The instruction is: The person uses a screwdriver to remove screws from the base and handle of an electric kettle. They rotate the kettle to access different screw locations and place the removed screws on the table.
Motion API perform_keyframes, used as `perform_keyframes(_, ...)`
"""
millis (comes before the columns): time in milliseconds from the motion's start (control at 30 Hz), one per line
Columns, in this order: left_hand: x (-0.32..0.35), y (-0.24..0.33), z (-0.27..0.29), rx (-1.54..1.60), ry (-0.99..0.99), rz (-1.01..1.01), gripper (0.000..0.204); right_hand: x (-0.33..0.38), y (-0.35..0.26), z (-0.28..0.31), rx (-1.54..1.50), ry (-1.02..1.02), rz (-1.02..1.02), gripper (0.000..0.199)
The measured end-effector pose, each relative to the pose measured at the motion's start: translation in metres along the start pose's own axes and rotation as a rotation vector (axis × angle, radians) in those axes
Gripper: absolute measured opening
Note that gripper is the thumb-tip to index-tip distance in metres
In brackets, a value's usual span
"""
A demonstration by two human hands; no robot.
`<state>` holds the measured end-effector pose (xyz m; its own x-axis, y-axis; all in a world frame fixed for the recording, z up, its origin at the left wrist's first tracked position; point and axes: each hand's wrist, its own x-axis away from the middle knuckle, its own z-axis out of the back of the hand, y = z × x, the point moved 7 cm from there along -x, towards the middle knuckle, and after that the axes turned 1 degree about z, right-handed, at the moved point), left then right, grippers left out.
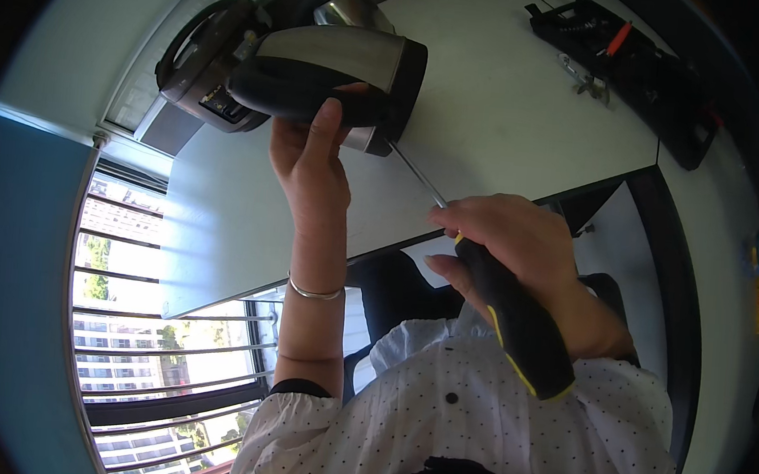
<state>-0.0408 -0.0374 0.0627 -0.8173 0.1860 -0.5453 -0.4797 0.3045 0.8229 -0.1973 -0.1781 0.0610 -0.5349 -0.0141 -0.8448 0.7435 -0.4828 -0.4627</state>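
An electric kettle (345, 50) with a silver body and black handle lies tipped over on its side above the white table, its dark base turned to the right. My left hand (307, 156) is closed round the black handle. In my right hand (526, 244) is a screwdriver (522, 328) with a thick black and yellow grip. Its thin metal shaft points up and left, and the tip meets the lower edge of the kettle's base or sits right beside it. Whether the tip sits in a screw is too small to tell.
Behind the kettle stand a pressure cooker (209, 85) and a shiny metal vessel (351, 10). An opened black tool case (667, 99) with a red-orange tool (621, 38) lies far right, metal tools (583, 79) beside it. A barred window (167, 336) is at left.
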Motion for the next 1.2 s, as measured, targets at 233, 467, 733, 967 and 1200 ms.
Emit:
perform_keyframes(233, -0.002, -0.002, 0.001, 0.0, 0.007, 0.003, 0.038, 0.004, 0.003, 0.0, 0.068, 0.162, 0.085, 0.031)
perform_keyframes(467, -0.002, 0.0, 0.0, -0.005, 0.002, 0.0, 0.036, 0.0, 0.011, -0.005, 0.092, 0.168, 0.027, 0.029)
perform_keyframes(733, 0.0, -0.001, -0.001, 0.004, 0.016, 0.004, 0.038, -0.001, 0.019, -0.01, 0.091, 0.183, 0.028, 0.031)
perform_keyframes(967, 0.002, -0.003, 0.001, 0.005, 0.024, 0.01, 0.04, -0.007, 0.019, -0.005, 0.162, 0.165, 0.043, 0.037)
perform_keyframes(1200, 0.004, -0.004, -0.002, 0.013, 0.001, 0.006, 0.038, -0.019, 0.025, -0.001, 0.052, 0.145, -0.067, 0.038)
